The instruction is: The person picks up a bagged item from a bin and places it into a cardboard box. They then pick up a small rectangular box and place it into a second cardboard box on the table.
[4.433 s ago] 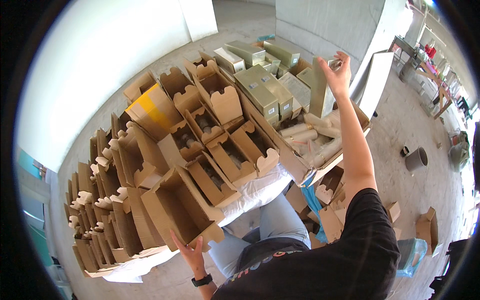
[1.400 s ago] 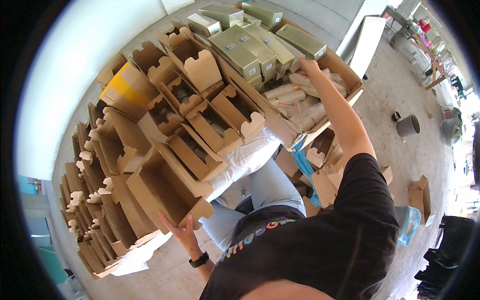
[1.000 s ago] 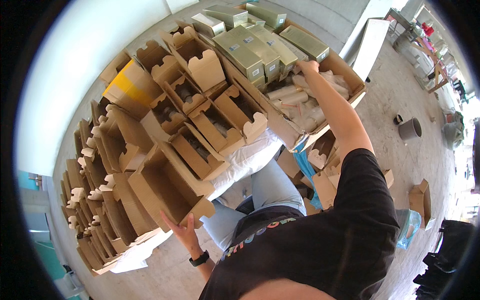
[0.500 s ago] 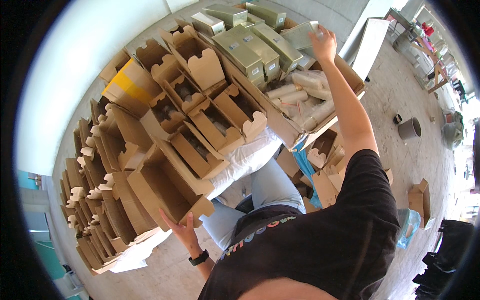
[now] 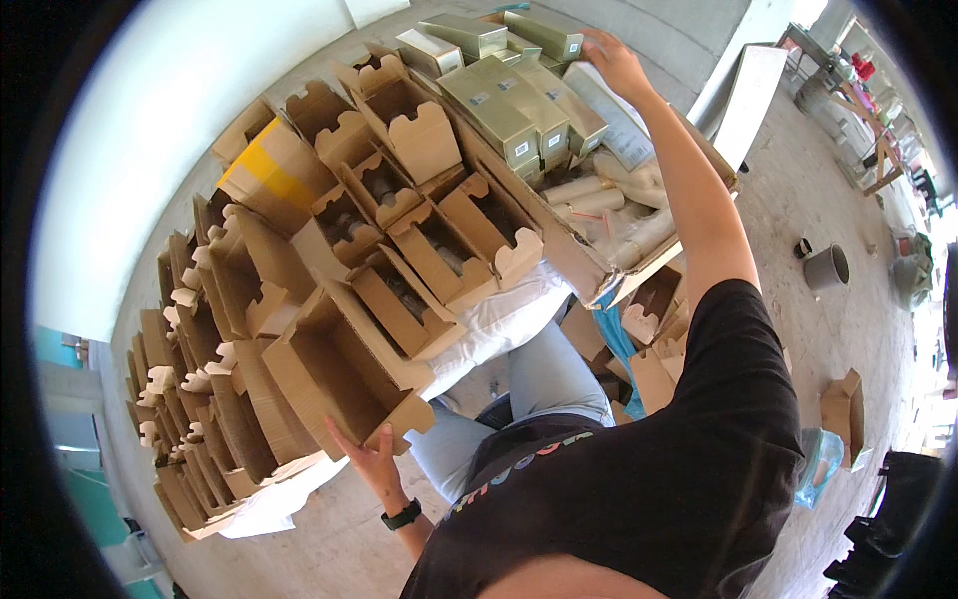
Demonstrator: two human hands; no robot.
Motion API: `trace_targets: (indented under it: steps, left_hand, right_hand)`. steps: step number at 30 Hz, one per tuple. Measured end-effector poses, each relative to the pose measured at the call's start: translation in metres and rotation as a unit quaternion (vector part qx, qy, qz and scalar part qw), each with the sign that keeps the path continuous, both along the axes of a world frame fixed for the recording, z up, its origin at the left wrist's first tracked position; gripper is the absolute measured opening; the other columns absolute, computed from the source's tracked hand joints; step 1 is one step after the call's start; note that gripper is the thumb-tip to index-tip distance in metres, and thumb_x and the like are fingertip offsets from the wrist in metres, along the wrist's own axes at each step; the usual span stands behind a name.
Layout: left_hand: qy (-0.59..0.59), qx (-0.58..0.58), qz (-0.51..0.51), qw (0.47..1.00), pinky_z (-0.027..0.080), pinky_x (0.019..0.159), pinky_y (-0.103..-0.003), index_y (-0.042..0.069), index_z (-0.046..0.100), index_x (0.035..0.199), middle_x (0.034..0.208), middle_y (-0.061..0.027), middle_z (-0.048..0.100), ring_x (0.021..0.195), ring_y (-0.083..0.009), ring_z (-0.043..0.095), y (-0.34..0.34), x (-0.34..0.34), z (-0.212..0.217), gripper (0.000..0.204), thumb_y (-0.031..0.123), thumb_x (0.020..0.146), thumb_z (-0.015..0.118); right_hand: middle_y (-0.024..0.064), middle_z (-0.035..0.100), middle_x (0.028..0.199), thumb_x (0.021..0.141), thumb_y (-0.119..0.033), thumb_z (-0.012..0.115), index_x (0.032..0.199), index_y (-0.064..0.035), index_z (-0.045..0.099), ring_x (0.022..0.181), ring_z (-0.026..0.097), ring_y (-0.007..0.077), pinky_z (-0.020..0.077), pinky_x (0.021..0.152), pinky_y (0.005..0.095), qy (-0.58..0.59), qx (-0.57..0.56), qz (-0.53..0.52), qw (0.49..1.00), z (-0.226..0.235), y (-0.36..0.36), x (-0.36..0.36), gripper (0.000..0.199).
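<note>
My left hand (image 5: 371, 464) grips the near end of an open brown cardboard box (image 5: 344, 374) with bare inner walls, its fingers spread along the end. My right hand (image 5: 617, 68) reaches far over a large carton (image 5: 589, 262), fingers apart and bent beside the end of a gold box (image 5: 544, 35); whether they touch it I cannot tell. Just below that hand a pale-faced box (image 5: 611, 115) leans at a slant. More gold boxes (image 5: 489, 110) lie stacked beside it, and clear-wrapped rolls (image 5: 639, 235) fill the carton's near end.
Rows of open cardboard boxes (image 5: 215, 399) stand at the left, several with contents inside. One has yellow tape (image 5: 264, 165). White sheeting (image 5: 499, 324) lies under them. Loose cardboard (image 5: 654, 374) sits below the carton. A grey bucket (image 5: 826, 268) stands on the floor at right.
My right hand has moved from the slanted box toward the gold boxes farther back. That box now shows its pale face. My left hand stays on the cardboard box; the whole view has shifted slightly.
</note>
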State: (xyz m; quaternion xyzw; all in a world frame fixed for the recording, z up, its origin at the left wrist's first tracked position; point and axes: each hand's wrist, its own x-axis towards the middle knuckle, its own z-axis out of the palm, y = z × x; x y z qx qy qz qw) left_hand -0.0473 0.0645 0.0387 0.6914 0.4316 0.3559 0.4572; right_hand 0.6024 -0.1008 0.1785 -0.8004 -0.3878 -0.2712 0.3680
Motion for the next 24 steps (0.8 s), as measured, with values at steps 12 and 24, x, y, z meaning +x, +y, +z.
trace_targets:
  steps: [12, 24]
  left_hand:
    - [-0.004, -0.02, -0.002, 1.0, 0.025, 0.114, -0.039, 0.008, 0.019, 0.152, 0.155, -0.0159, 0.021, 0.14, -0.0275, 0.026, 0.003, 0.0, -0.001, 0.095, 0.008, 0.076, 0.076]
    - [0.005, -0.015, 0.004, 1.0, 0.031, 0.111, -0.04, 0.009, 0.019, 0.152, 0.153, -0.0159, 0.024, 0.134, -0.0281, 0.034, 0.0, 0.004, 0.006, 0.097, 0.007, 0.074, 0.078]
  right_hand:
    - [0.0163, 0.069, 0.088, 0.093, -0.043, 0.05, 0.098, -0.0004, 0.064, 0.081, 0.069, 0.0304, 0.0551, 0.069, 0.0392, 0.282, -0.069, -0.185, 0.939, -0.069, -0.102, -0.038, 0.045]
    - [0.0216, 0.067, 0.1, 0.095, -0.062, 0.031, 0.103, 0.0, 0.065, 0.102, 0.062, 0.0394, 0.0494, 0.088, 0.0445, 0.315, -0.124, -0.018, 0.941, -0.108, -0.07, -0.026, 0.071]
